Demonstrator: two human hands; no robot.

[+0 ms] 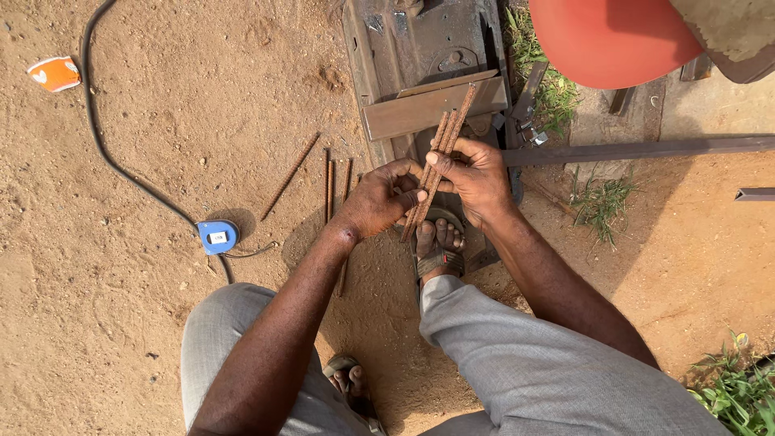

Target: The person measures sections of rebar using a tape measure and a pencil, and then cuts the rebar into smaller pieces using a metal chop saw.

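The rods (440, 157) held in both hands are rust-brown with a ribbed pattern, and so are the loose rods (329, 186) on the sand left of the left hand (383, 198). The sand (161, 145) is reddish tan. Beyond the hands, the metal plate (420, 48) is dark grey with rusty patches. The tape measure (216, 236) left of the hands is blue, the cable (105, 145) black, the seat (605, 40) up right orange-red. The trousers (533, 363) are grey

A single head-worn camera looks steeply down, close over both hands (428, 190) gripping rusty rods (440, 157), with sandy ground (121, 282) beneath the grip.
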